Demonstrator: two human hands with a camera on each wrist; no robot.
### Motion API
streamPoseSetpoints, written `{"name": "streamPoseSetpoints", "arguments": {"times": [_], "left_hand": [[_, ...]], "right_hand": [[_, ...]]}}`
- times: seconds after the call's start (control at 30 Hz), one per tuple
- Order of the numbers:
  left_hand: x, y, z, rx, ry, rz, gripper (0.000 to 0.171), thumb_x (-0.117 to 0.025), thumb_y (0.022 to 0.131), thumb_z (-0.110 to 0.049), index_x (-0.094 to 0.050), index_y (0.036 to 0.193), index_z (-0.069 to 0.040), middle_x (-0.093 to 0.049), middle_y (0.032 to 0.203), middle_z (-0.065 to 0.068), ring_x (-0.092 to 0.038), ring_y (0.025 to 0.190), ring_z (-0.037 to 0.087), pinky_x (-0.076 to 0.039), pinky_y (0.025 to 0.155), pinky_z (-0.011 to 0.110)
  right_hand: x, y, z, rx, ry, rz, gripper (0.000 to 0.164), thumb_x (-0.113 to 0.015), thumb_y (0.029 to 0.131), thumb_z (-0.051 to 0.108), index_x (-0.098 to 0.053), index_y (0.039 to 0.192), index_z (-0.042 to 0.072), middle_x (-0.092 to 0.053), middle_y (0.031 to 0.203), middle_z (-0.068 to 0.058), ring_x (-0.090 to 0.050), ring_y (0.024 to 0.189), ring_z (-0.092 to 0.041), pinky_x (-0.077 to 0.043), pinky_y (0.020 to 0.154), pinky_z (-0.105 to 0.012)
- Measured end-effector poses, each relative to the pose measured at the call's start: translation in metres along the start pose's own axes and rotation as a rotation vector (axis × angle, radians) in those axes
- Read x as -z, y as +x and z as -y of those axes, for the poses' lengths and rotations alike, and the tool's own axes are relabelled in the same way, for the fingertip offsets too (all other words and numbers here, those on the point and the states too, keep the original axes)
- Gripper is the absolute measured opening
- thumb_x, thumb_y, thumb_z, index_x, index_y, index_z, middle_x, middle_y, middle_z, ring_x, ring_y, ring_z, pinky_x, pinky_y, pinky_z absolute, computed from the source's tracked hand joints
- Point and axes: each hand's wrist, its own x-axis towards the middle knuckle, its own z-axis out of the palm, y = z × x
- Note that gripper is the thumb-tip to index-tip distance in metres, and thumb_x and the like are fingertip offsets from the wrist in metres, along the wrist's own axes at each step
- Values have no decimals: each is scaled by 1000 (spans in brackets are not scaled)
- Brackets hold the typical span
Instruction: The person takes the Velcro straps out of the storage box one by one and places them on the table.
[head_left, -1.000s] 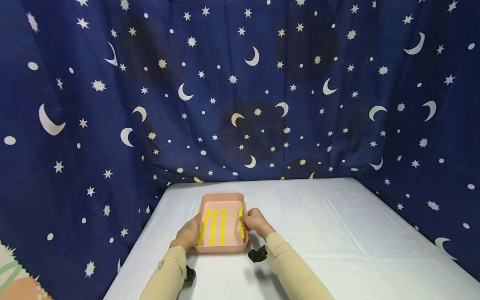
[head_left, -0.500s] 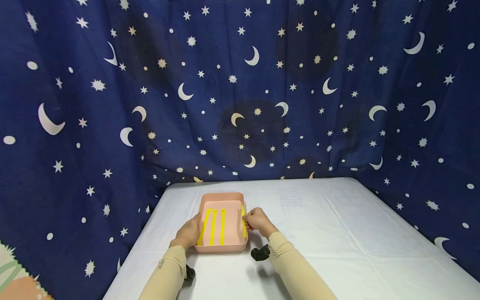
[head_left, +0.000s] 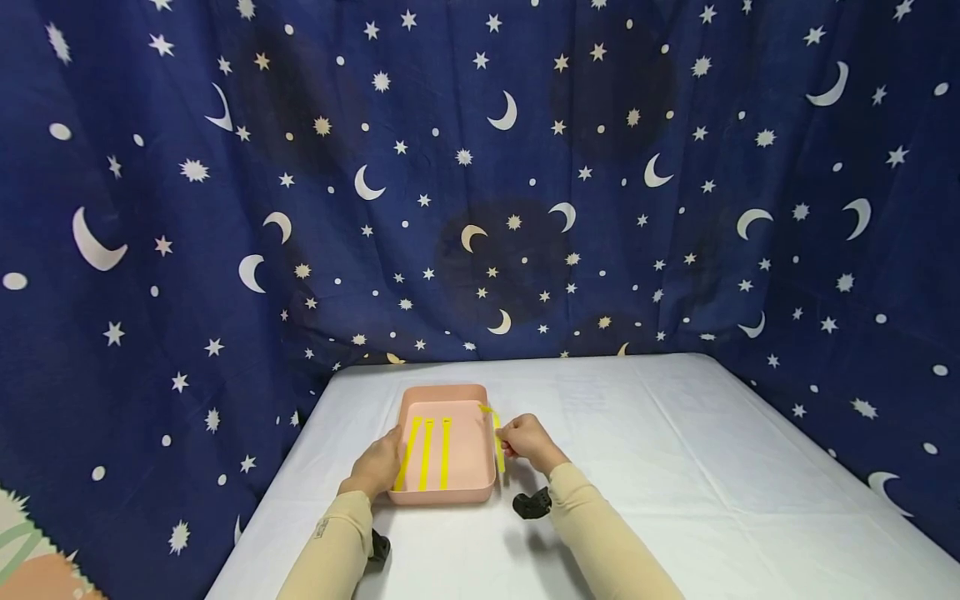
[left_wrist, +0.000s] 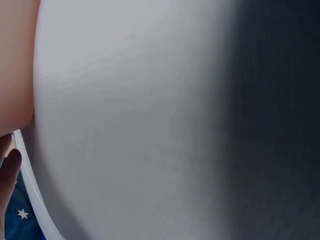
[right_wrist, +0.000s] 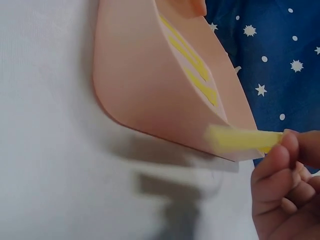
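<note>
A shallow pink tray (head_left: 469, 454) stands on the table, with three flat yellow straps (head_left: 446, 458) lying side by side in its left and middle part. Each strap has a wider, slotted far end. My left hand (head_left: 377, 463) holds the tray's left wall; the left wrist view catches only a bit of its fingers (left_wrist: 11, 172). Just outside the right wall, my right hand (head_left: 528, 438) pinches another yellow strap (head_left: 499, 454) between thumb and finger. Its far end bends over toward the tray's rim. The right wrist view shows this strap blurred beside the tray wall.
A white cloth (head_left: 645, 467) covers the table on every side of the tray. Behind and beside it hangs a dark blue curtain (head_left: 420, 250) with moons and stars. Black wrist devices (head_left: 532, 503) sit below the wrists.
My right hand has moved right, bringing its strap from inside the tray's right edge out over the wall. The left hand and the three other straps stay in place.
</note>
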Motion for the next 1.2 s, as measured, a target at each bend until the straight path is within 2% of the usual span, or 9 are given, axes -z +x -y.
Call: {"name": "streamPoseSetpoints", "arguments": {"times": [0.4, 0.77, 1.2], "left_hand": [[-1, 2, 2, 0, 5, -7, 47, -40, 108, -13, -38, 151, 5, -43, 154, 22, -44, 142, 39, -36, 120, 53], [-2, 2, 2, 23, -18, 4, 47, -41, 107, -10, -36, 152, 3, -41, 157, 21, -40, 144, 38, -34, 121, 53], [-2, 3, 2, 11, -11, -4, 47, -42, 107, -10, -38, 152, 3, -43, 155, 22, -43, 143, 39, -36, 120, 53]], "right_hand": [[16, 1, -2, -34, 22, 11, 20, -57, 97, 4, -61, 78, -3, -52, 61, 0, -49, 53, -8, -47, 53, -20], [25, 3, -9, -11, 44, 22, 20, -57, 98, 5, -63, 82, -4, -53, 64, -1, -49, 55, -8, -46, 53, -20], [37, 4, -17, -12, 66, 2, 20, -56, 99, 5, -61, 81, -3, -53, 66, -1, -49, 57, -8, -46, 54, -21]]}}
